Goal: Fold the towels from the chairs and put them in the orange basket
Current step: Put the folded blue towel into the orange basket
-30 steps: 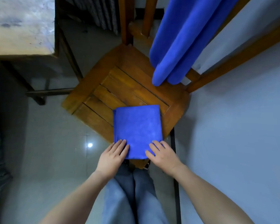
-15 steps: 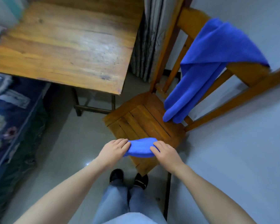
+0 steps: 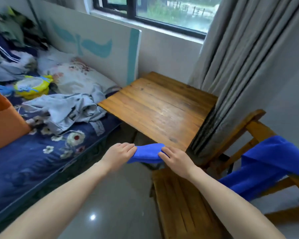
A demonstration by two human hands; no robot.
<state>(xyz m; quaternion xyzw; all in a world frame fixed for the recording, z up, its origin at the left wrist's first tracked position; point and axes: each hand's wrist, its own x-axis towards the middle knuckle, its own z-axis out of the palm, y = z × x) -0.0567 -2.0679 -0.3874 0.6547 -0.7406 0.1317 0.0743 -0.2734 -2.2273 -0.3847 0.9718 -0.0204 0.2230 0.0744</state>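
Note:
A folded blue towel [image 3: 148, 153] hangs in the air in front of me, held at both ends. My left hand [image 3: 118, 155] grips its left end and my right hand [image 3: 175, 158] grips its right end. The towel is above the floor, just left of the wooden chair [image 3: 183, 202], whose seat is bare. A second blue towel [image 3: 266, 164], unfolded, drapes over the chair's back at the right. The orange basket [image 3: 3, 121] stands on the bed at the far left edge, only partly in view.
A wooden table [image 3: 159, 107] stands beyond my hands, under the window. A bed with a dark floral sheet [image 3: 41, 156] runs along the left, strewn with grey clothes [image 3: 66, 109] and a yellow toy [image 3: 32, 86]. Grey curtains [image 3: 240, 69] hang at the right. Tiled floor [image 3: 114, 204] lies below.
Both hands lifted the folded towel off the chair seat and carried it up and leftward. My view swung up from the chair toward the bed and table.

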